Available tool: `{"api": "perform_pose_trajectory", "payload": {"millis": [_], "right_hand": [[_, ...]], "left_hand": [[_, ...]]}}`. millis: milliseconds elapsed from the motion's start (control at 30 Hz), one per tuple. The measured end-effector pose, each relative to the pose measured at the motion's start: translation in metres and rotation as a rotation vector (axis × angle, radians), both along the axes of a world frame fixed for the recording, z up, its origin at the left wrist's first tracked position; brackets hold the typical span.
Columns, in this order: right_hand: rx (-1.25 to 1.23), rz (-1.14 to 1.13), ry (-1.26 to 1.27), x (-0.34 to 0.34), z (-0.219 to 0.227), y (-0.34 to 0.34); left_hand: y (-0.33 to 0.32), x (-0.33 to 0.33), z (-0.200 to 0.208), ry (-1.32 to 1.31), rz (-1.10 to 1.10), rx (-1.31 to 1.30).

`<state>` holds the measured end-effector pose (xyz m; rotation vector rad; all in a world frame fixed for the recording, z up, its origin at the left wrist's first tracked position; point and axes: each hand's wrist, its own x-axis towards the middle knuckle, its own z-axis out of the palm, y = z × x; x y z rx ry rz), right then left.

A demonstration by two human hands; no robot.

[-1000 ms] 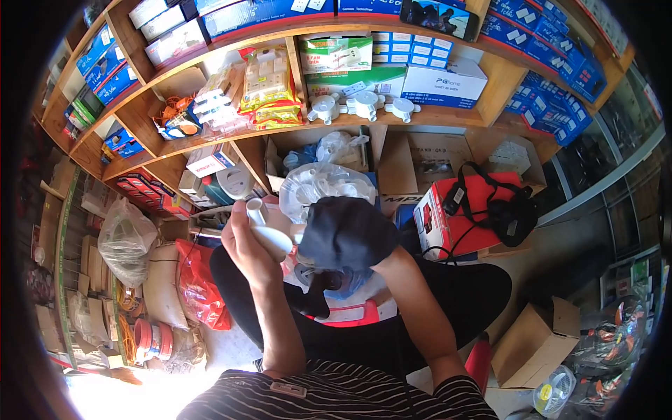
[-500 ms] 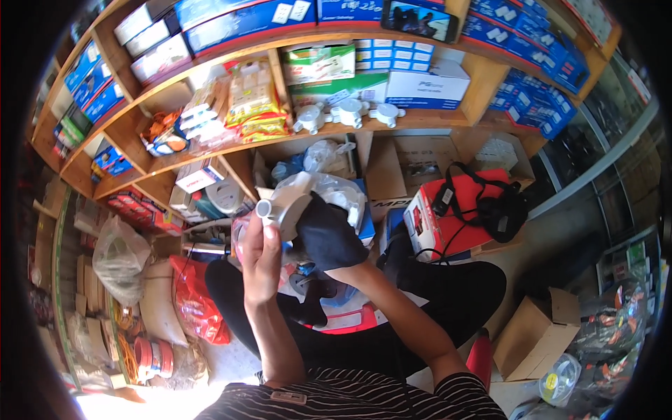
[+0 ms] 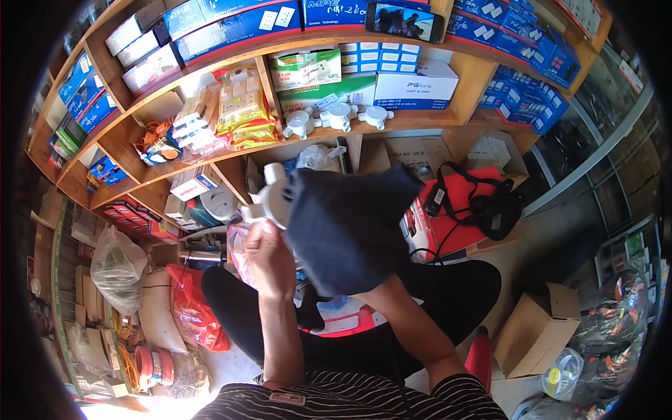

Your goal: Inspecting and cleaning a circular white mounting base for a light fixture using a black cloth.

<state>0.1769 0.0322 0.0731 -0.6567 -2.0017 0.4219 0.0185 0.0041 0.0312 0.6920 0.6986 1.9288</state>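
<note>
My left hand (image 3: 269,259) is closed on a white round plastic junction box (image 3: 278,201) with short pipe stubs, raised in front of the shelves. A dark cloth (image 3: 346,231) hangs over my right hand and hides its fingers; only the wrist (image 3: 383,294) shows below. One edge of the cloth lies against the right side of the box, partly covering it. Three similar white junction boxes (image 3: 339,115) stand in a row on the shelf beyond.
Wooden shelves (image 3: 210,161) hold blue boxes and packets; a phone (image 3: 404,23) leans up top. A red box (image 3: 458,217) carries black straps at right. An open carton (image 3: 539,332) is at lower right. A red bag (image 3: 196,308) and clear bag (image 3: 119,269) sit at left.
The cloth has spread out and now covers more of my right hand and the box's right side. The box has turned, its stubs pointing differently, and my left hand has tilted with it.
</note>
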Motion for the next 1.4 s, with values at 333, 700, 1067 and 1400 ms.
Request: {"api": "perform_pose_trajectory", "payload": {"millis": [333, 700, 1067, 1400], "right_hand": [[0.081, 0.11, -0.02, -0.011, -0.024, 0.027], [-0.068, 0.145, -0.025, -0.019, 0.002, 0.028], [-0.279, 0.056, 0.349, 0.01, -0.021, 0.053], [-0.682, 0.151, 0.123, -0.02, -0.031, 0.028]], "left_hand": [[-0.001, 0.033, 0.001, 0.107, 0.015, 0.051], [0.003, 0.03, -0.009, 0.137, 0.036, 0.004], [0.016, -0.007, -0.008, 0.101, -0.098, 0.25], [0.005, -0.006, -0.004, 0.486, -0.02, 0.071]]}}
